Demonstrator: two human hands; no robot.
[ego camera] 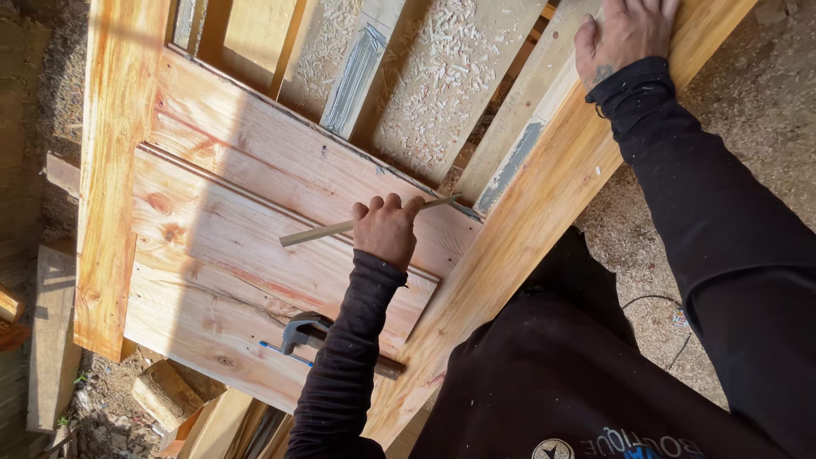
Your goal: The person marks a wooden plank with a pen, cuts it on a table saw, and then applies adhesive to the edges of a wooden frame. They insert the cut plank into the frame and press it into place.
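My left hand (387,228) is closed around a long thin wooden stick (316,232) and holds it across pale pine boards (229,212) nailed side by side. My right hand (625,32) lies flat, fingers spread, on a thick wooden beam (527,221) that runs diagonally along the boards' right edge. A claw hammer (304,330) lies on the lowest board, its handle partly hidden under my left forearm. A thin blue pencil-like thing (285,352) lies beside the hammer's head.
Another thick beam (115,170) borders the boards on the left. Behind the boards, slats and ground are covered in wood shavings (442,76). Sawdust ground (765,76) lies at the right, with a thin cable (654,299). Wood offcuts (166,393) lie at the lower left.
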